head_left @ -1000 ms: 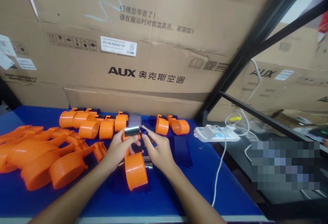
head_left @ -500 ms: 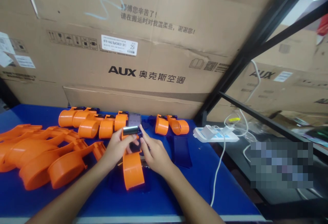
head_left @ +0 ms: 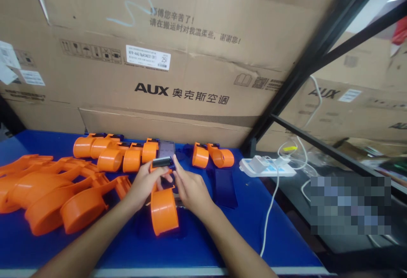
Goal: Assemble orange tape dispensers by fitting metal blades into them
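Observation:
An orange plastic tape dispenser (head_left: 164, 212), with a round ring at its lower end, is held up over the blue table. My left hand (head_left: 143, 184) is closed around its upper arm, the thumb lying across it. On top of that arm sits a dark strip-like part (head_left: 161, 162) with a shiny edge. My right hand (head_left: 193, 190) presses its fingertips at the right end of this part; its lower fingers are partly hidden. Behind the hands stand several orange dispensers (head_left: 110, 159) with dark pieces on top.
Several orange dispenser bodies (head_left: 47, 189) lie piled at left. A phone (head_left: 167, 148) leans at the back. Dark blue flat pieces (head_left: 225, 189) lie to the right, near a white power strip (head_left: 267, 166) with cables. A large cardboard box (head_left: 190, 74) forms the back wall.
The held dispenser has shifted and tilted slightly, its ring a little to the left. The right fingertips have moved slightly at the dark part's end. The left hand keeps its grip.

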`<state>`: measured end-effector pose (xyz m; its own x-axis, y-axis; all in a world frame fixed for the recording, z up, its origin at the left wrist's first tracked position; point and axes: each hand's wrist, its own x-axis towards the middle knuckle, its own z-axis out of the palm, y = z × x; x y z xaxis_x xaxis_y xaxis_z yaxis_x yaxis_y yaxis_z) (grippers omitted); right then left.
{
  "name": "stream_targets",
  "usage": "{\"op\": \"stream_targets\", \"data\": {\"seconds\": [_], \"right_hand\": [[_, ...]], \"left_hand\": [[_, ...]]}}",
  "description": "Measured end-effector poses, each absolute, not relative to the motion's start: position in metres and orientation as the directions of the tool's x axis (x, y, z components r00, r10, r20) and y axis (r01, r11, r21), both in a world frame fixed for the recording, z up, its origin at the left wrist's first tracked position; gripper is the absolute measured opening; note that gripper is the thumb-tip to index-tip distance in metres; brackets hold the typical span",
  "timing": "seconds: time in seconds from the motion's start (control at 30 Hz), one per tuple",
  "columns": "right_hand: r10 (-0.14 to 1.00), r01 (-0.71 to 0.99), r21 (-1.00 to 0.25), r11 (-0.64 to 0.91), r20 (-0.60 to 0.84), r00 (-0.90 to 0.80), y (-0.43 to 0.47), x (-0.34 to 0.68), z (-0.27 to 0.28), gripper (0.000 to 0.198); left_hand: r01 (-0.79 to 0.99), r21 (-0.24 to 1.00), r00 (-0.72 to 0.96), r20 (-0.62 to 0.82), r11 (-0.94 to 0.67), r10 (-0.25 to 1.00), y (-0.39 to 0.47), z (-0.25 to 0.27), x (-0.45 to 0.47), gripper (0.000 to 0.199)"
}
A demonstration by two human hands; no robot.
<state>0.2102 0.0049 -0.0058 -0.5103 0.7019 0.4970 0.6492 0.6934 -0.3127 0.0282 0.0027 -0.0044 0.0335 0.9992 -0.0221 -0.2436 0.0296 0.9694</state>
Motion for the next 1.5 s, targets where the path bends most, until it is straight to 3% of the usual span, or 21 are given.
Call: {"op": "stream_targets", "data": {"seconds": [0.23,0.47,0.53,0.63,0.73,0.8,0.9,1.07,1.33,1.5], "right_hand": [[0.713,0.675,-0.293,0.677,0.487,-0.504,0.001,0.209,-0.001,0.059],[0.750,0.566,-0.492,0.661,0.453,-0.482,-0.002,0.211,0.006,0.055],[0.796,0.493,-0.625,0.604,0.454,-0.400,0.000,0.212,0.008,0.050],[0.871,0.297,-0.827,0.478,0.402,-0.283,0.005,0.216,0.013,0.046],[0.873,0.100,-0.924,0.368,0.306,-0.380,0.009,0.219,0.020,0.048],[0.842,0.011,-0.961,0.276,0.236,-0.485,0.009,0.220,0.023,0.050],[0.825,-0.079,-0.981,0.178,0.192,-0.531,0.009,0.219,0.025,0.049],[0.879,-0.187,-0.973,0.137,0.206,-0.429,0.006,0.214,0.022,0.038],[0.907,-0.097,-0.972,0.216,0.236,-0.348,0.006,0.205,0.015,0.041],[0.895,-0.090,-0.969,0.231,0.247,-0.372,0.007,0.206,0.016,0.037]], "left_hand": [[-0.282,0.959,0.041,-0.033,0.043,0.999,0.001,-0.005,0.030,0.024],[-0.349,0.937,0.037,-0.023,0.034,0.999,-0.001,0.000,0.032,0.024],[-0.375,0.926,0.087,-0.019,0.050,0.996,-0.005,0.005,0.033,0.034],[-0.385,0.914,0.200,-0.052,0.127,0.978,-0.013,0.011,0.036,0.070],[-0.422,0.886,0.287,-0.070,0.191,0.956,-0.019,0.012,0.037,0.097],[-0.448,0.867,0.324,-0.068,0.217,0.944,-0.021,0.012,0.038,0.103],[-0.447,0.858,0.351,-0.093,0.254,0.932,-0.022,0.012,0.039,0.099],[-0.446,0.856,0.390,-0.078,0.262,0.918,-0.023,0.015,0.041,0.085],[-0.424,0.873,0.365,-0.081,0.243,0.927,-0.023,0.015,0.043,0.067],[-0.415,0.876,0.351,-0.096,0.246,0.932,-0.020,0.015,0.043,0.072]]}}
